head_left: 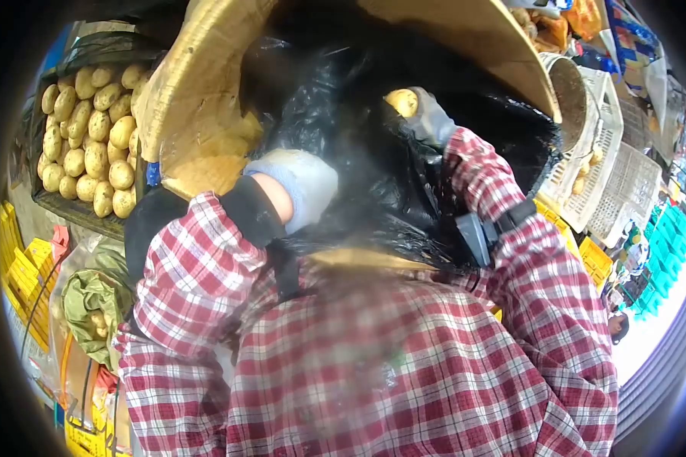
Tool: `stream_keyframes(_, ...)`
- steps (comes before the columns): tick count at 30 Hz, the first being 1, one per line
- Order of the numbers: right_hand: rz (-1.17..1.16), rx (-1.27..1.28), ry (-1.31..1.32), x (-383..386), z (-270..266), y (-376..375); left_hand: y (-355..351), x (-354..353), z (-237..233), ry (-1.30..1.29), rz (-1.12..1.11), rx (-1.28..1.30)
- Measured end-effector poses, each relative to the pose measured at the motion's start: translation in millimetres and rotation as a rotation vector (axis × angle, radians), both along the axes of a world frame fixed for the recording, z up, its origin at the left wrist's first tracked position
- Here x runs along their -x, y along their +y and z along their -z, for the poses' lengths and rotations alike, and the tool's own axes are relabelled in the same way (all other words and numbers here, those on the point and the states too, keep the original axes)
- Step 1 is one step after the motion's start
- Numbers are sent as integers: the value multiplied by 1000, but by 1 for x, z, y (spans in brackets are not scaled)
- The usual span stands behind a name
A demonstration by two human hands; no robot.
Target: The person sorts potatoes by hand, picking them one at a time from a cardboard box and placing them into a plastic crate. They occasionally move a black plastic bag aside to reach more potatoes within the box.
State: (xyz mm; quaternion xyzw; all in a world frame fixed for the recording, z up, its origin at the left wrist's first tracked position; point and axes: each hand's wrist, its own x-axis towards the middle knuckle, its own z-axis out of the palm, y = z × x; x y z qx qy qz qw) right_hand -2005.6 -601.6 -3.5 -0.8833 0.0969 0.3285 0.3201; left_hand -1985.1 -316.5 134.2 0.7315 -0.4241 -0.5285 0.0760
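Note:
My right hand (pixel 433 122), in a pale glove, grips a yellow potato (pixel 402 103) over the inside of a large cardboard box (pixel 194 72). A shiny black plastic bag (pixel 312 103) lines this box and bunches up below the right wrist. My left hand (pixel 312 186), also gloved, reaches down into the liner near the box's left wall. Its fingers are blurred and hidden, so what they touch does not show.
A crate (pixel 80 209) full of potatoes (pixel 97 160) stands at the left. Below it sits a green sack (pixel 91 305) beside yellow crates (pixel 30 274). White plastic crates (pixel 623 194) and turquoise crates (pixel 667 251) are at the right.

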Motion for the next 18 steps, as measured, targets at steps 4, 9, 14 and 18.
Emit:
stream_keyframes(4,440,-1002,117,0,-80,9,0,-6,1,-18,-51,-3)
stream_keyframes(9,804,-1532,66,13,-138,21,8,-24,2,-123,-248,106)
stream_keyframes(14,868,-1331,-160,26,-133,24,4,-26,19,511,-1000,614)
stream_keyframes(18,897,-1327,-102,25,-118,50,-21,-3,9,361,-1044,1198)
